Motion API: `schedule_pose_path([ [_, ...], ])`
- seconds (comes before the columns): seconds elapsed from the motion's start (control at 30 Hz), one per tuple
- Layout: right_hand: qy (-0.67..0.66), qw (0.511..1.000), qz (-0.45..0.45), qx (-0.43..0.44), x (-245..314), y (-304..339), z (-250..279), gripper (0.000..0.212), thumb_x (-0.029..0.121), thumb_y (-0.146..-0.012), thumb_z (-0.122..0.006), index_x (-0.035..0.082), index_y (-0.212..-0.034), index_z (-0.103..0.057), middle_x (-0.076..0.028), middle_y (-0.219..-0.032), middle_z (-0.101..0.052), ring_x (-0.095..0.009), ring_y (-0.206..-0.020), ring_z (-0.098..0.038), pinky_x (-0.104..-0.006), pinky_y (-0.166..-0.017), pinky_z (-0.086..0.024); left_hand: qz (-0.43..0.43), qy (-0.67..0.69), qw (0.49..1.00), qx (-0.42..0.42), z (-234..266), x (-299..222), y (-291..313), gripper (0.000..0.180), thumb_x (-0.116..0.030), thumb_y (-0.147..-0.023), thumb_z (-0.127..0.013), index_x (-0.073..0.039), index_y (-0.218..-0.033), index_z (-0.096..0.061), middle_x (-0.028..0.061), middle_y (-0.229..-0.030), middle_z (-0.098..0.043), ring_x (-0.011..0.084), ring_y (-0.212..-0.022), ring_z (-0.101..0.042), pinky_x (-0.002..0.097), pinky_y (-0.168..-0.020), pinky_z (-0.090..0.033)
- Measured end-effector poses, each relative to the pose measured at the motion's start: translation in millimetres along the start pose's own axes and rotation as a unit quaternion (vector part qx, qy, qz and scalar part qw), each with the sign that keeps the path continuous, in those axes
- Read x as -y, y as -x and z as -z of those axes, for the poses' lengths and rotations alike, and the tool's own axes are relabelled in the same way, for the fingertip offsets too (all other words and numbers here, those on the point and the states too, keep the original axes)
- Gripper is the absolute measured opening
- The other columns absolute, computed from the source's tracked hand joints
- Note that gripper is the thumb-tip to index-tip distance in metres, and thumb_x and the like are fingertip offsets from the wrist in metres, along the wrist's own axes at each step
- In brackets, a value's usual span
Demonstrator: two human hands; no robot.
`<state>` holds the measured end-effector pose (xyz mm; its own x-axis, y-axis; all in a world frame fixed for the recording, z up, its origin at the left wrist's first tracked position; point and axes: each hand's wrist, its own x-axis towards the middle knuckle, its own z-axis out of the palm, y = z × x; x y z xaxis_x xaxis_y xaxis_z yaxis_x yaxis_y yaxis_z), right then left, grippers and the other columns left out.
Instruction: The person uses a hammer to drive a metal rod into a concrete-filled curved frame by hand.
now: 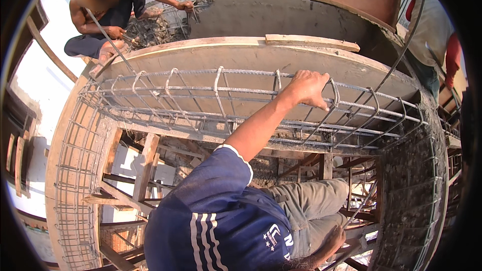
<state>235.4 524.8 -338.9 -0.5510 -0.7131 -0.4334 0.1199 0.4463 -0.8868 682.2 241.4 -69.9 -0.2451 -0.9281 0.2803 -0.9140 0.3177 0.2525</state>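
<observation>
My left hand [309, 89] is closed over the top bar of a long rebar cage [246, 73], beside one of its square stirrups. The cage lies along a formwork trough, its bars grey and crusted with mortar. Low in the view, near my knee, my right hand [329, 247] appears closed around a thin metal rod [362, 206] that slants up and away. Part of that hand's grip is hidden by its own back and the shirt.
A co-worker [103, 17] crouches at far left, hands at rebar and rubble. Another person [432, 30] stands at far right. Loose planks [311, 41] lie on the formwork edge. Below me are timber props [145, 165] and open gaps. A concrete-smeared side beam form [406, 211] runs along the right.
</observation>
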Motion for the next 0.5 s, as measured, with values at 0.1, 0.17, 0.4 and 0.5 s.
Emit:
schedule_pose_path([
  [0.1, -0.005, 1.000, 0.010, -0.001, 5, 6, -5, 0.024, 0.030, -0.096, -0.060, 0.014, -0.079, -0.055, 0.009, -0.061, -0.040, -0.003, -0.047, -0.032, -0.0215, -0.040, -0.022, -0.004, -0.005, 1.000, -0.006, 2, 2, 2, 0.080, -0.055, -0.054, -0.088, 0.000, -0.105, -0.061, 0.0207, -0.094, -0.071, 0.0389, -0.093, -0.070, 0.0481, -0.083, -0.054],
  [0.17, -0.009, 1.000, 0.017, -0.018, 3, 7, -5, 0.024, 0.031, -0.096, -0.060, 0.015, -0.079, -0.055, 0.010, -0.059, -0.039, -0.003, -0.043, -0.031, -0.0218, -0.038, -0.022, -0.006, 0.000, 1.000, -0.002, 2, 1, 1, 0.079, -0.055, -0.054, -0.088, 0.000, -0.104, -0.062, 0.0213, -0.093, -0.071, 0.0392, -0.092, -0.070, 0.0483, -0.083, -0.054],
  [0.4, 0.019, 0.999, 0.034, 0.012, -26, -20, 17, 0.029, 0.034, -0.096, -0.062, 0.015, -0.076, -0.051, 0.006, -0.057, -0.042, -0.006, -0.041, -0.036, -0.0234, -0.036, -0.026, 0.002, 0.008, 1.000, 0.030, 0, 3, -3, 0.089, -0.057, -0.052, -0.088, -0.002, -0.115, -0.059, 0.0212, -0.094, -0.071, 0.0395, -0.097, -0.068, 0.0482, -0.083, -0.052],
  [0.5, 0.045, 0.998, 0.039, -0.003, -26, -27, 14, 0.031, 0.034, -0.096, -0.062, 0.014, -0.076, -0.050, 0.005, -0.056, -0.043, -0.008, -0.041, -0.037, -0.0255, -0.036, -0.028, 0.003, 0.010, 0.999, 0.040, 4, 1, -2, 0.092, -0.060, -0.050, -0.087, -0.002, -0.115, -0.060, 0.0191, -0.092, -0.071, 0.0375, -0.096, -0.069, 0.0480, -0.083, -0.052],
])
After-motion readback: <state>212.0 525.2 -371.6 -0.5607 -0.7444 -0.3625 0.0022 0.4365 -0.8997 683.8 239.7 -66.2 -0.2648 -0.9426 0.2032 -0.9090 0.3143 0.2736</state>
